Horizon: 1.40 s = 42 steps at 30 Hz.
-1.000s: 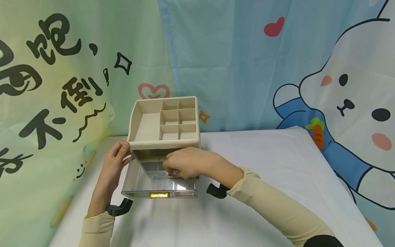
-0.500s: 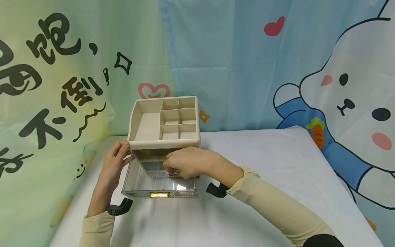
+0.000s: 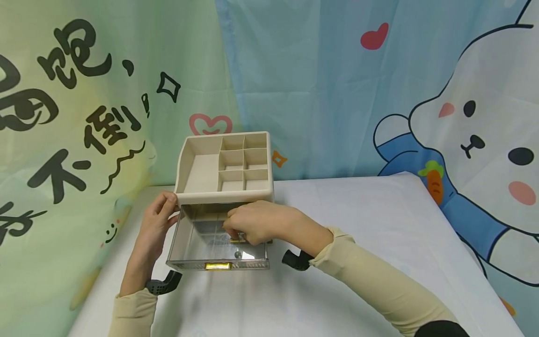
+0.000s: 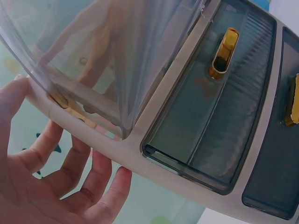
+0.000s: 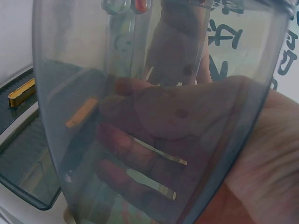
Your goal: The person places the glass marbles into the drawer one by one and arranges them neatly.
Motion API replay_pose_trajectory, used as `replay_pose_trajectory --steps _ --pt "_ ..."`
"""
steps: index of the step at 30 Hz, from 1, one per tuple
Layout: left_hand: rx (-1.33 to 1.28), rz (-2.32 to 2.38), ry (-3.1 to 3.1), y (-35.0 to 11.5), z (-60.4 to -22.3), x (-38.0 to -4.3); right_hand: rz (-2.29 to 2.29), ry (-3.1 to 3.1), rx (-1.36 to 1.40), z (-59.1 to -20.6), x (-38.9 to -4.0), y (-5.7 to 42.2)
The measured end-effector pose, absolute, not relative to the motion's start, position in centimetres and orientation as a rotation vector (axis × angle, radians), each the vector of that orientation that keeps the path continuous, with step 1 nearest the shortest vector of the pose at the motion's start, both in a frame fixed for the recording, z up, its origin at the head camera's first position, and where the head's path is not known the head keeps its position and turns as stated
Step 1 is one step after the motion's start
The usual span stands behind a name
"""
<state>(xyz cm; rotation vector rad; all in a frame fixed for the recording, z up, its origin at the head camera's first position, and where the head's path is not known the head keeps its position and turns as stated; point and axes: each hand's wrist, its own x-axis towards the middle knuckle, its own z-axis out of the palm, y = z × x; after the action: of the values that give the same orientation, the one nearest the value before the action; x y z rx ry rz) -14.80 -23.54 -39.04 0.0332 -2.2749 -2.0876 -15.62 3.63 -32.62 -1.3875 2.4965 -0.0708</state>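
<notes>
Head view | left hand [image 3: 157, 215], fingers loosely bent, touches box [image 3: 223, 198] at left | right hand [image 3: 265, 222], curled inside drawer [image 3: 189, 265], hold unclear | steady box should help.

Behind the white-covered desk [image 3: 345, 206] hangs a printed curtain [image 3: 286, 112] — pale green with black lettering [image 3: 57, 175] toward the left, light blue with a red heart [image 3: 374, 37] and a large white cartoon animal [image 3: 490, 164] toward the right — faintly creased.
</notes>
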Motion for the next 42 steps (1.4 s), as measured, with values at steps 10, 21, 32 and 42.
replay_pose_trajectory --steps 10,21,32,42 --pt "0.031 -2.093 -2.267 -23.6 -39.1 -14.8 -0.109 2.504 -1.398 -32.7 -15.6 3.8" --pt "0.029 -2.097 -2.260 -23.6 -39.1 -14.8 -0.198 2.518 -1.446 -32.0 -15.0 4.5" --pt "0.008 -2.082 -2.272 -23.6 -39.2 -14.8 -0.352 2.538 -1.437 -30.6 -13.8 5.9" --pt "0.011 -2.077 -2.278 -23.7 -39.4 -14.8 -0.627 2.505 -1.417 -30.1 -13.2 8.1"
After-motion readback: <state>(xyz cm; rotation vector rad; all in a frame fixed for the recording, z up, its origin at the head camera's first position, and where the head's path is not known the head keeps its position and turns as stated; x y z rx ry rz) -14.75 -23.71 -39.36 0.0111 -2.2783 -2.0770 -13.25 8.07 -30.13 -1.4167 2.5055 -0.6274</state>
